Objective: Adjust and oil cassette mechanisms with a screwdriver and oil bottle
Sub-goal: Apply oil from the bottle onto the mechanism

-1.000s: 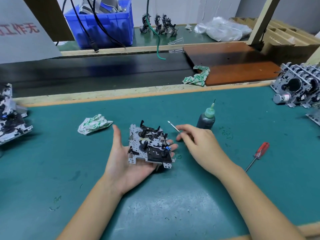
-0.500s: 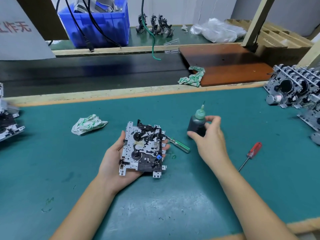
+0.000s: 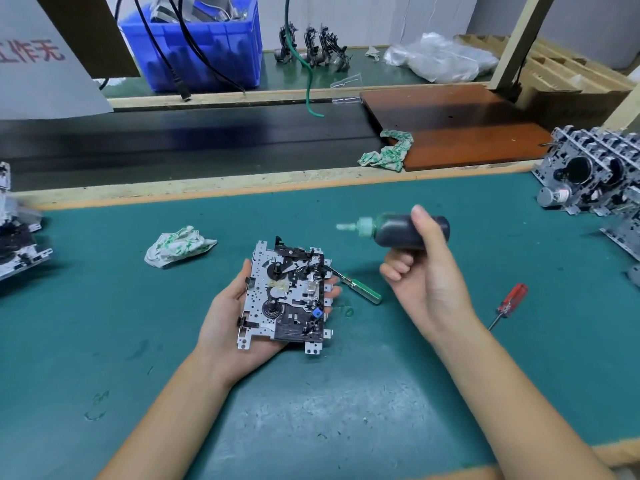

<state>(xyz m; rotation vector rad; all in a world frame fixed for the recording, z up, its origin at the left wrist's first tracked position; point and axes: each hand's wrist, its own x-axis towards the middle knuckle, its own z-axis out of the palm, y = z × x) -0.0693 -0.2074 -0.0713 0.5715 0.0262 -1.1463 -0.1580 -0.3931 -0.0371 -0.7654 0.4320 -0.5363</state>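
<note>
Both your hands are busy: your left hand [image 3: 239,317], fingers loosely spread, cradles the cassette mechanism [image 3: 285,296] above the green mat [image 3: 104,323]. Your right hand [image 3: 426,271] grips the oil bottle [image 3: 394,232], nozzle pointing left. Just beside the mechanism lies the green-handled screwdriver [image 3: 363,292].

I see a cassette mechanism [image 3: 285,294], a silver metal plate with black gears, lying face up at centre. At its three o'clock, a green-handled screwdriver [image 3: 360,289] lies flat on the mat. At one o'clock, a dark oil bottle [image 3: 398,230] is tipped sideways, nozzle pointing to nine o'clock.
</note>
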